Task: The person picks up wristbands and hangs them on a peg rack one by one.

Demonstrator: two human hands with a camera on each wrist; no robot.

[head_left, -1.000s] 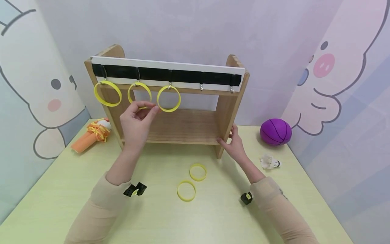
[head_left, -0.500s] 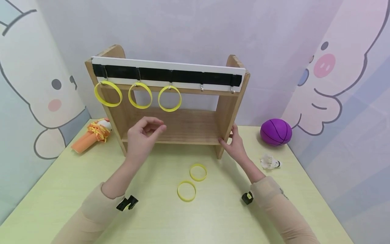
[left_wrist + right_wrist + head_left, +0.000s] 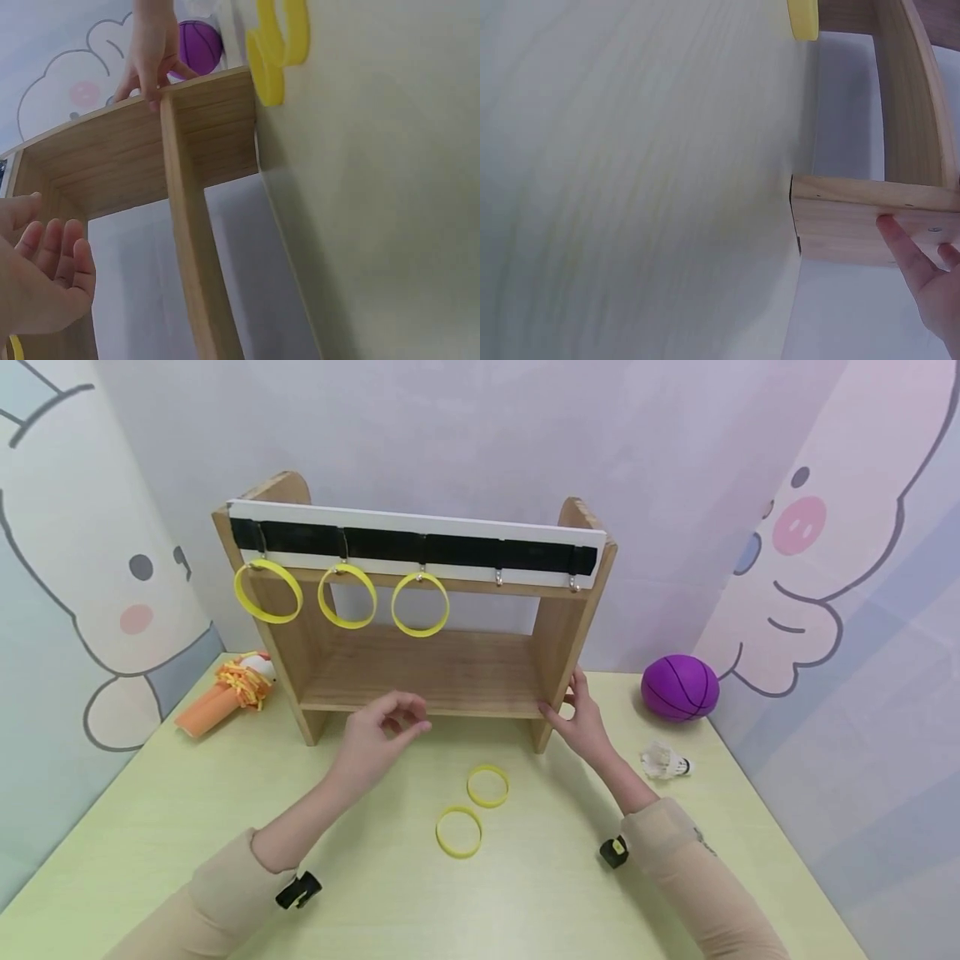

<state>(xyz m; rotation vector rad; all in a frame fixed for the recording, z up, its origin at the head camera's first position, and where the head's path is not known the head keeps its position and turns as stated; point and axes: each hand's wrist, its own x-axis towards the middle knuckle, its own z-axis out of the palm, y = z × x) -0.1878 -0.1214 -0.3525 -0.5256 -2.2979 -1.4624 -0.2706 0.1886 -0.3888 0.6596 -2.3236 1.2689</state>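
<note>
Left hand: down from beside the hung rings since the earlier frame, now before the wooden stand; fingers loosely curled, a narrow gap to the thumb, nothing held.
Right hand: unmoved, pinching the side panel, thumb at its front edge, fingers against its outer face. Should that hold slacken, a tug on a hook could shift or tip the stand.
Loose rings: two, flat on the table, right of the left fingertips and nearer the person, just beside each other. Thin bands give little to pinch, so one could skid away or be nudged by a grab at its neighbour.
Hung rings: three, above and beyond the left fingers; rising knuckles could knock one off.
Bare hooks: two, above the right fingers; let go too soon, a ring could miss the small hook and drop.
</note>
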